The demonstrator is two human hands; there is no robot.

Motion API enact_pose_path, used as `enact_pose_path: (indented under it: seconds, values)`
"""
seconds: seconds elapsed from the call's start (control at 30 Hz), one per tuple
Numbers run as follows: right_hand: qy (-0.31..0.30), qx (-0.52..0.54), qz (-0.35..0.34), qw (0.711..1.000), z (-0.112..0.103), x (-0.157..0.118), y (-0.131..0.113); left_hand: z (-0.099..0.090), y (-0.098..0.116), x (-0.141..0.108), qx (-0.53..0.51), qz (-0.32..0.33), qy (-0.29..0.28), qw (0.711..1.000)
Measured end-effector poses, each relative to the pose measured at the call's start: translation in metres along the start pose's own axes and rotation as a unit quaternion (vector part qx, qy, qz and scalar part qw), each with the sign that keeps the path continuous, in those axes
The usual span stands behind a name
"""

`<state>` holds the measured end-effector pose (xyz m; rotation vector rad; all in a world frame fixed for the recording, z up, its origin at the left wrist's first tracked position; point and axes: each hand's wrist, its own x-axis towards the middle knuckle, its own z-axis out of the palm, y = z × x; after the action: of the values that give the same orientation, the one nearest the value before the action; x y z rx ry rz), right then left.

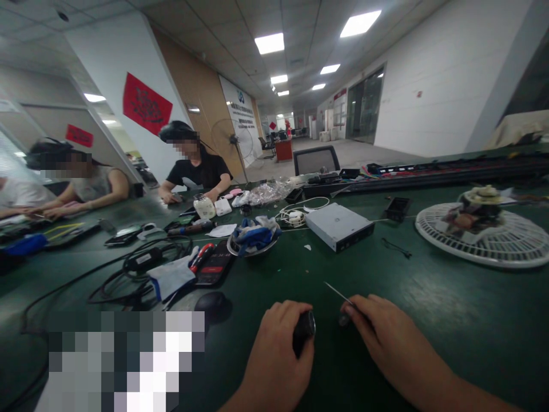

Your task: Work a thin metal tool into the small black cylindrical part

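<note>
My left hand (278, 355) is shut around a black cylindrical tool handle (304, 332) just above the green table mat (429, 320). A little to its right, my right hand (380, 326) pinches a thin steel shaft (337, 293) with a small dark end (343, 320). The shaft points up and to the left, away from the handle. The two hands are close together but not touching. Nearest in front of them lie a black computer mouse (213, 305) and a silver optical disc drive (338, 227).
A white fan guard (480, 246) with a motor lies at the right. A metal bowl of gloves (253, 243), a glove (171, 276), cables and small devices cover the mat's left part. Several co-workers sit across the table's far left. A long black strip lies along the far edge.
</note>
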<state>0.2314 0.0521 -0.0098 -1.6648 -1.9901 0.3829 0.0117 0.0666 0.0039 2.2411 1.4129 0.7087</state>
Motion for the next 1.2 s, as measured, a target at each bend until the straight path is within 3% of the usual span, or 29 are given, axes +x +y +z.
enact_pose_path:
  seconds: [0.23,0.37,0.53,0.67,0.8,0.9,1.1,1.2]
  values:
    - [0.005,-0.028,-0.031,0.999,0.006,-0.001,0.001,0.005,-0.004,0.0,0.025,0.027,0.019,0.999]
    - [-0.037,0.059,-0.025,0.997,0.004,0.0,0.002,0.005,-0.004,-0.001,0.036,0.011,0.025,0.999]
    - [-0.066,0.16,-0.061,0.983,-0.004,-0.001,-0.007,0.0,-0.002,0.002,0.011,0.02,-0.024,0.999]
    - [-0.094,0.176,-0.082,0.976,-0.003,-0.002,-0.01,-0.001,-0.001,0.004,0.01,0.074,-0.076,0.994]
    - [-0.087,0.159,-0.055,0.982,-0.001,-0.003,-0.007,0.002,-0.004,0.006,0.027,0.131,-0.108,0.985]
    - [-0.078,0.166,-0.053,0.982,0.0,-0.002,-0.005,0.005,-0.009,0.006,0.026,0.167,-0.101,0.98]
    - [-0.082,0.226,-0.122,0.963,0.002,-0.001,0.0,0.008,-0.019,0.006,0.029,0.203,-0.059,0.977]
    - [-0.059,0.206,-0.109,0.971,0.003,-0.002,0.002,0.007,-0.02,0.007,0.036,0.233,-0.063,0.97]
